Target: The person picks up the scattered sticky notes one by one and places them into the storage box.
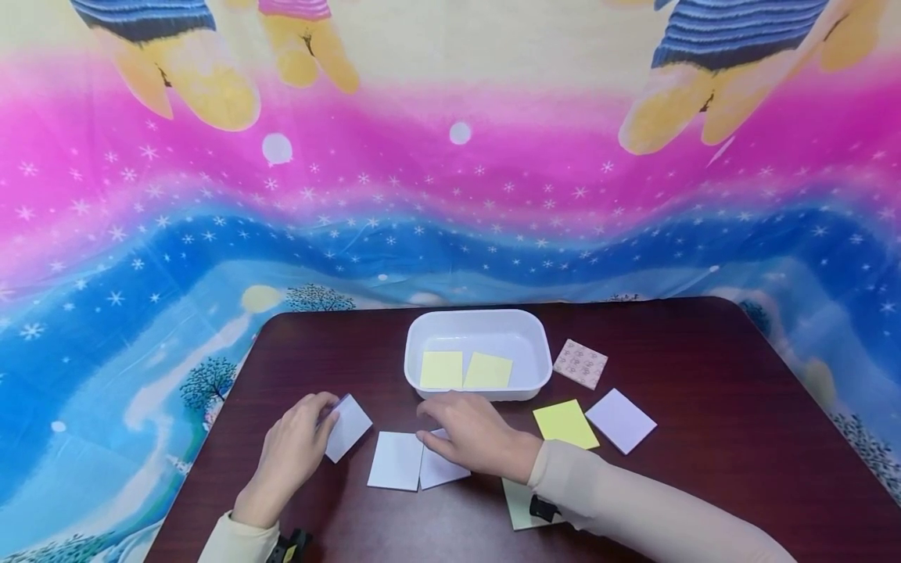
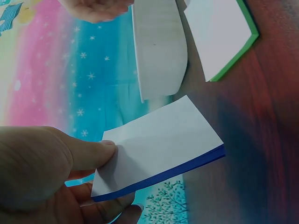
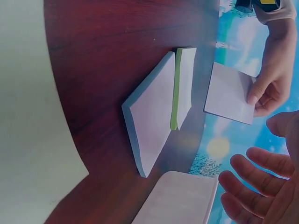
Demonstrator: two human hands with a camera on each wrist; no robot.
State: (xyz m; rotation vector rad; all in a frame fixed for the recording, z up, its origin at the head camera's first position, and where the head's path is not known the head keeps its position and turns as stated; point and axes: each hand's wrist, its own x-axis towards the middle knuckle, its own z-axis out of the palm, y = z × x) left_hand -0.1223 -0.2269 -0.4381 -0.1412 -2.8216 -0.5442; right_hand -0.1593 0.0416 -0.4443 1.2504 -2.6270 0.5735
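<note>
My left hand (image 1: 299, 442) pinches a note pad with a white top and blue edge (image 2: 159, 144), thumb above and fingers below, tilted over the table. My right hand (image 1: 475, 434) hovers with nothing in it, fingers loosely bent and apart in the right wrist view. Below it, two white-topped pads lie side by side: a green-edged pad (image 2: 222, 37) and a blue-grey-edged pad (image 3: 152, 112), the latter partly hidden by the hand in the head view. Behind them stands a white plastic tub (image 1: 478, 395) with two pale yellow note sheets or pads (image 1: 442, 369) inside.
Right of the tub lie a pink patterned pad (image 1: 580, 363), a lavender pad (image 1: 622, 421) and a bright yellow pad (image 1: 568, 426). A pale green pad (image 1: 519, 504) is partly covered by my right sleeve. A printed cloth (image 1: 436, 195) hangs behind the dark table (image 1: 704, 352).
</note>
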